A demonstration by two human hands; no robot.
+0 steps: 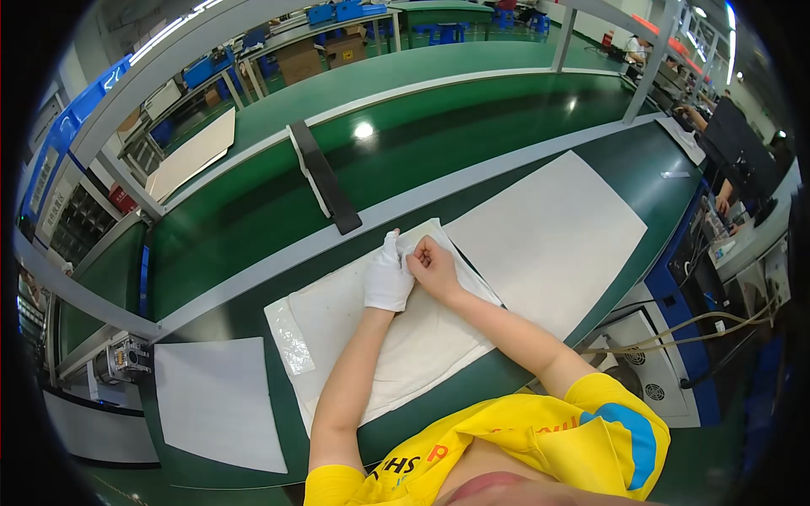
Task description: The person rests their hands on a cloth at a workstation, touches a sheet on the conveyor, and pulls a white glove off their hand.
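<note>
My left hand (388, 278) wears a white glove and rests over a stack of off-white, cloth-like sheets (337, 316). One of its fingers is stretched out, with a bare tip poking past the glove; the others are partly hidden. Against the glove's right side, my bare right hand (434, 268) is closed, fingertips pressed together. Whether it pinches the glove or something small cannot be made out. A clear plastic strip (294, 341) lies along the stack's left end. Beside the stack to the right is a large pale sheet (553, 232).
Another pale sheet (218, 401) lies at the left of the green table. Beyond a grey metal rail (405, 202) runs a green conveyor surface (245, 202), crossed by a dark padded bar (325, 179). Equipment with cables (658, 363) stands at the right. A person's hand (724, 202) shows at far right.
</note>
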